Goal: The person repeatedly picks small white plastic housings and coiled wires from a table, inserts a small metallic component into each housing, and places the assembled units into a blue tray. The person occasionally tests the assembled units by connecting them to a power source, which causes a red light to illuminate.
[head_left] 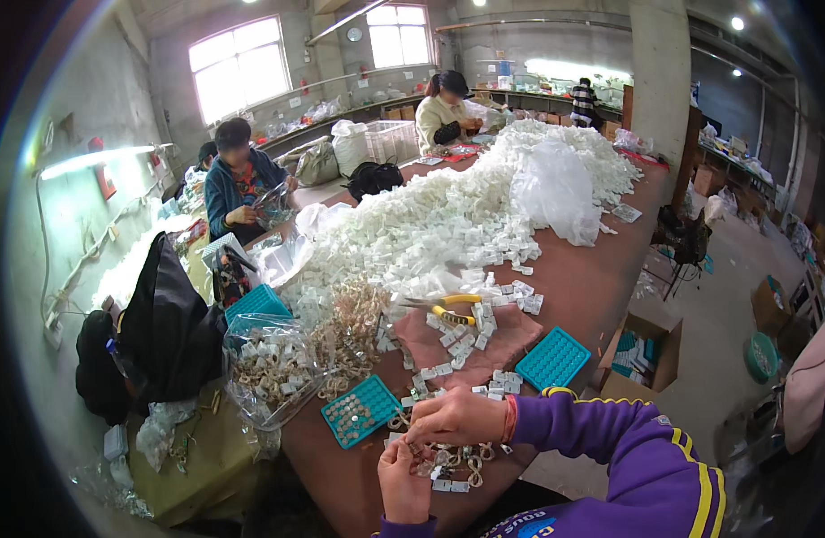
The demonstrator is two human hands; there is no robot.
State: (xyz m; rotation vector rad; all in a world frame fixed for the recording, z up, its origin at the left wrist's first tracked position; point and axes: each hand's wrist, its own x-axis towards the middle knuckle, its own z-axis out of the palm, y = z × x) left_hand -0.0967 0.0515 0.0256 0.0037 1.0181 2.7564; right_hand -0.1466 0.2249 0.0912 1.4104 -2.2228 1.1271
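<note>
Near the front edge of the table, my left hand [403, 484] and my right hand [459, 417] meet with fingertips pinched together. What they hold between them is too small to make out. Just beside and under them lies a pile of beige cord loops [474, 470] with small white cards. To the left is a teal tray [360, 412] with small round silvery pieces in its pockets. A second teal tray [553, 359], with nothing visible in its pockets, sits to the right. Yellow-handled pliers [448, 308] rest beyond on scattered small white cards [484, 323].
A long heap of small white pieces [430, 229] covers the table's middle, with a clear plastic bag [556, 193] on it. A bag of cord loops [273, 368] stands at left. Several people sit farther off. An open cardboard box [641, 359] is on the floor at right.
</note>
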